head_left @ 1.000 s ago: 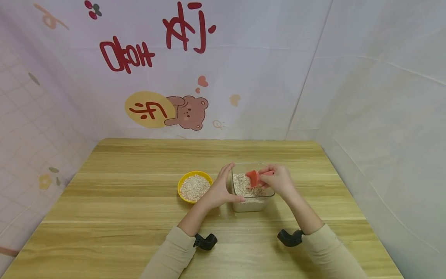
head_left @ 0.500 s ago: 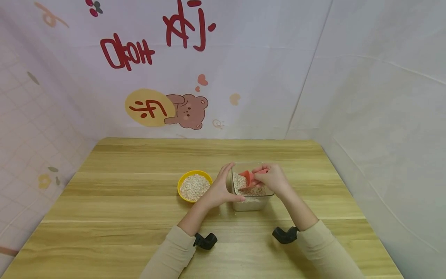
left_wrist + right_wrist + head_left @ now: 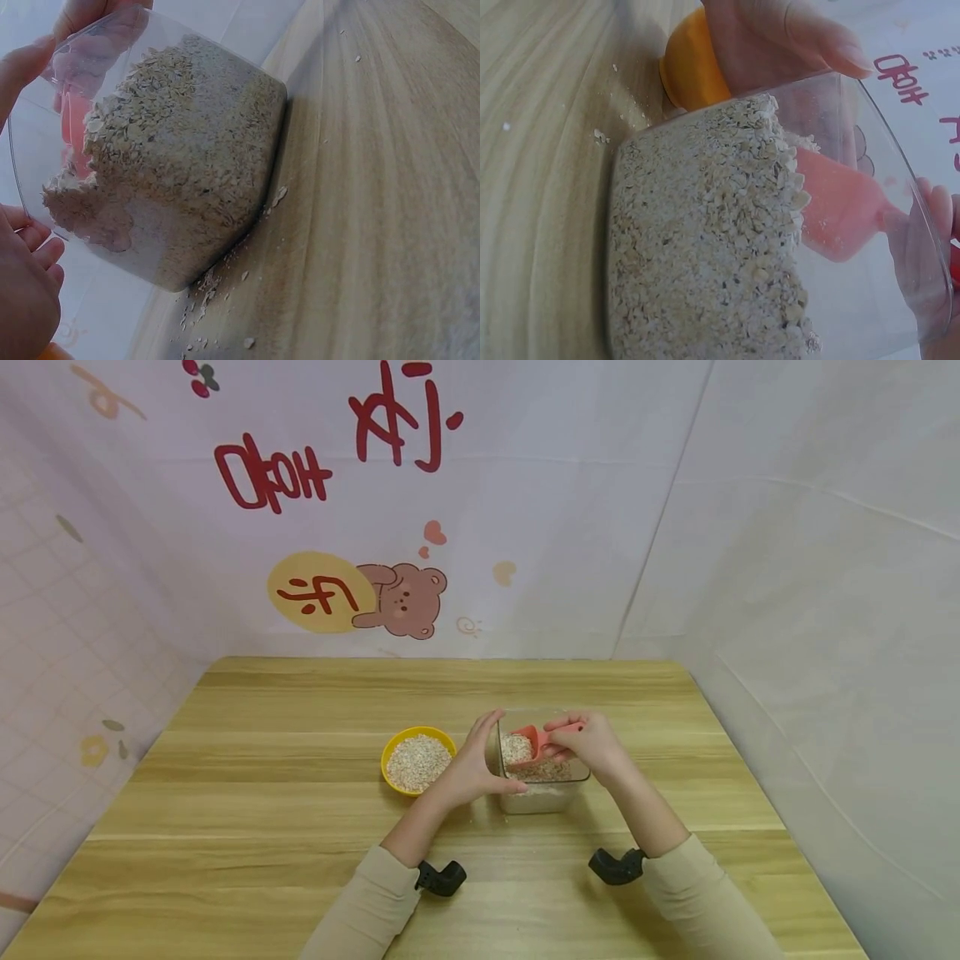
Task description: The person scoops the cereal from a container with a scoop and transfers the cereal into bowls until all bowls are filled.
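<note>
A clear square container (image 3: 536, 802) filled largely with oat flakes (image 3: 697, 240) stands on the table. My left hand (image 3: 472, 772) grips its left side, thumb at the front rim and fingers toward the back. My right hand (image 3: 594, 747) reaches over the right rim and holds a coral-red scoop (image 3: 535, 737) by its handle. The scoop's head is inside the container, loaded with oats and close to the left wall. In the right wrist view, the scoop (image 3: 840, 202) shows through the wall at the oats' surface.
Left of the container, partly behind my left forearm, stands a yellow bowl (image 3: 386, 770) full of oats. Loose flakes (image 3: 202, 300) lie on the wooden table (image 3: 262, 827) beside the container. White printed cloth walls (image 3: 562, 527) border the table.
The scoop has shifted left inside the container and tilted, and its head now carries oats. My right hand moved slightly left with it. The left hand has kept its grip on the container.
</note>
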Demonstrator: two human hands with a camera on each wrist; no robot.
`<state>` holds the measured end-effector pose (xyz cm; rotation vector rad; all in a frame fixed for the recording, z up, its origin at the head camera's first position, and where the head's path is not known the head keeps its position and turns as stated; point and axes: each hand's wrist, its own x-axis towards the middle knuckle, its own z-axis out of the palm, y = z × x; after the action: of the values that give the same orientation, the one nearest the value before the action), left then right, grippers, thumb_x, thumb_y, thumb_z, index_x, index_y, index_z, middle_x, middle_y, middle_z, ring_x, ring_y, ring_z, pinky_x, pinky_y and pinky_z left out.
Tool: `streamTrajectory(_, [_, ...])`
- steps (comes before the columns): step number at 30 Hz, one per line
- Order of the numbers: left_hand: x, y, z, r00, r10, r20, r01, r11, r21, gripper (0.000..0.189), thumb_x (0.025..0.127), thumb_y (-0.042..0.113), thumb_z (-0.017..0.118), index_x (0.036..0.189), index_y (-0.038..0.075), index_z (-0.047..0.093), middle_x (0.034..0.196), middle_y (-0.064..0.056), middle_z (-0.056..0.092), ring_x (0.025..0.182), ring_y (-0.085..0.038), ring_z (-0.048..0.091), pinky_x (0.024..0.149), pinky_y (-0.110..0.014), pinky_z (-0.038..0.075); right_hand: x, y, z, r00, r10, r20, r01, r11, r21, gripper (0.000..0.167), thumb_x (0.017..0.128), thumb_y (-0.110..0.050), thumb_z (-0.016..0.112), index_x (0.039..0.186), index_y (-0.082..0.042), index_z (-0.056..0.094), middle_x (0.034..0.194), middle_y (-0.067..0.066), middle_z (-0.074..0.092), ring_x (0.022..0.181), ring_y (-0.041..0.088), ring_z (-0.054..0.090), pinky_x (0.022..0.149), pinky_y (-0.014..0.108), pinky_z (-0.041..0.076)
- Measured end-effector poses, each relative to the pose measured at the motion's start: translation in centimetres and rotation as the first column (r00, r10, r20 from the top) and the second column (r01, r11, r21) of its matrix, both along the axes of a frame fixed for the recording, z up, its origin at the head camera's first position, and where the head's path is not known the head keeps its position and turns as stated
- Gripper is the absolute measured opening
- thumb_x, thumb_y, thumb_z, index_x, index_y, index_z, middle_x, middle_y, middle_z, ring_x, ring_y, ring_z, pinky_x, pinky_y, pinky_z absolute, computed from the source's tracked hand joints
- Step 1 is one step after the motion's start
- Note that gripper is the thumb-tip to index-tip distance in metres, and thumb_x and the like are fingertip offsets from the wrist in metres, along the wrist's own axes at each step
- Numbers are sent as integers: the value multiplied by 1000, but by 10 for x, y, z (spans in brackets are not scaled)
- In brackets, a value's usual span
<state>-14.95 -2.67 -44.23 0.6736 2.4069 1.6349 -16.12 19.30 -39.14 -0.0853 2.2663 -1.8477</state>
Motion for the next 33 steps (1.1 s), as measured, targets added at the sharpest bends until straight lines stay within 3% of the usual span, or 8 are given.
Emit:
streamTrajectory(18, [-2, -4, 9, 1000, -4, 23, 5, 1000, -17, 115, 66, 41, 87, 154, 29, 13, 159, -1, 8, 143, -26, 11, 106, -59, 24, 7, 6, 5, 994, -68, 88, 78, 990, -117, 30, 90, 3, 56, 114, 20, 54, 76, 9, 69, 63, 12, 67, 58, 24, 55])
streamTrajectory(33, [-1, -5, 8, 1000, -9, 4, 9, 999, -44, 119, 65, 45, 87, 154, 34, 9, 159, 2, 5, 143, -27, 11, 105, -60, 25, 14, 17, 1, 995, -61, 75, 74, 982, -175, 34, 94, 0, 54, 120, 22, 49, 73, 6, 69, 65, 10, 66, 58, 21, 54])
